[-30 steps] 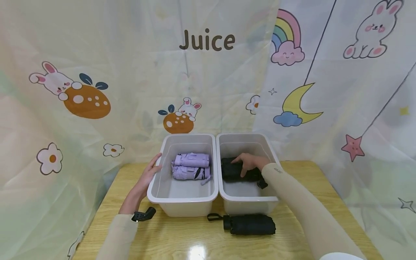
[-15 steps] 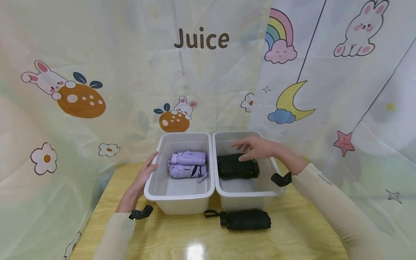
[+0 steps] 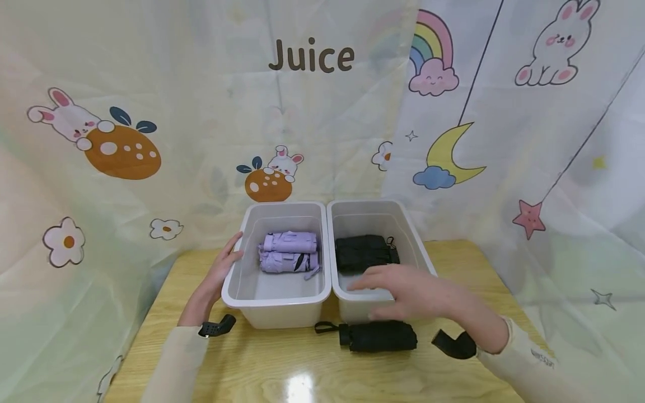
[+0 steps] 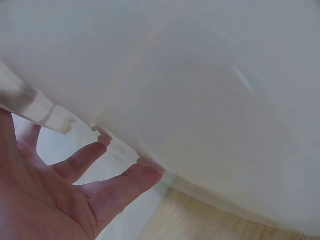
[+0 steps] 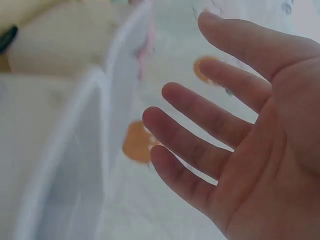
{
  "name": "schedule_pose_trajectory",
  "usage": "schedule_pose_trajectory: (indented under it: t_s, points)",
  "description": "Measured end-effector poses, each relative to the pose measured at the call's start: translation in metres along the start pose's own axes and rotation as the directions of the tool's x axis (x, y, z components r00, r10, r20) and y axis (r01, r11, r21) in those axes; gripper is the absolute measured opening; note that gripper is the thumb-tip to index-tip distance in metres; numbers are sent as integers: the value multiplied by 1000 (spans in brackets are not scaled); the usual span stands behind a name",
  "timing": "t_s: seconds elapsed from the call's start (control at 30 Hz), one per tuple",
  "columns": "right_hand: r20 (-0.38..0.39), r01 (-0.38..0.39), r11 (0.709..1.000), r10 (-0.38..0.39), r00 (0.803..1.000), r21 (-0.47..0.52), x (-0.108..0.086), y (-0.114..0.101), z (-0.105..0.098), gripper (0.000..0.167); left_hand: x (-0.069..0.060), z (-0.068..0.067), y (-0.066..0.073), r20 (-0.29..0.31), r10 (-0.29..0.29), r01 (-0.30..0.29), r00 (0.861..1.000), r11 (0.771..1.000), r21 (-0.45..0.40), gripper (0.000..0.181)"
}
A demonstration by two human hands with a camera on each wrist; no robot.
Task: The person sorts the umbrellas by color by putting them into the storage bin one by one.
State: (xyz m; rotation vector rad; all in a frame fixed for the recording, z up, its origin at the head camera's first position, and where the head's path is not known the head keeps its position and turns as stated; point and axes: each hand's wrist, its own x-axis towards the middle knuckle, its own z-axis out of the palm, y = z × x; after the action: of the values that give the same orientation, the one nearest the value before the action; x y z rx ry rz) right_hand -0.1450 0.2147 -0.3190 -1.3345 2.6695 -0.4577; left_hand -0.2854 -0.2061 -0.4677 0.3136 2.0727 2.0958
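Note:
My left hand [image 3: 218, 273] touches the outer left side of the left white bin [image 3: 282, 303]; in the left wrist view its spread fingertips [image 4: 145, 177] rest against the bin wall. Two folded purple umbrellas [image 3: 289, 252] lie side by side in that bin. In the right white bin [image 3: 413, 229] are black folded umbrellas [image 3: 364, 252], too dark to tell apart. Another black folded umbrella [image 3: 380, 336] with a wrist strap lies on the table in front. My right hand [image 3: 408, 288], fingers extended and holding nothing, hovers over the right bin's front edge, above this umbrella.
The two bins stand next to each other on a wooden table [image 3: 252, 369]. A printed curtain [image 3: 322, 123] hangs right behind them and down both sides. Black wrist cameras are strapped to both arms.
My right hand has lifted off the black umbrellas inside the right bin and come back toward the front, over the loose black umbrella. My left hand stays at the left bin's side.

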Motion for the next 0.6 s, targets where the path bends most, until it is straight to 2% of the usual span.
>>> schedule_pose_trajectory:
  t_s: [0.13,0.23,0.3,0.4,0.53,0.6]
  points:
    - [47,41,999,-40,998,-26,-4,-7,32,47,2,2,0,-2,9,-9,1000,1000,-13,59]
    - [86,65,998,-64,994,-15,-6,-1,60,49,3,2,1,-12,8,-8,1000,1000,-10,59]
    - [116,42,999,-39,992,-22,-7,7,79,54,3,2,2,-16,3,-3,1000,1000,-8,59]
    - [132,-5,992,22,991,-126,-10,21,107,60,1,0,2,-14,-3,3,1000,1000,-8,59]
    - [103,-44,950,79,991,-309,-15,39,141,69,-1,0,0,-21,-1,0,1000,1000,-10,59]
    - [86,-56,939,91,992,-341,-19,45,154,71,-2,0,-1,-14,-2,2,1000,1000,-10,59]
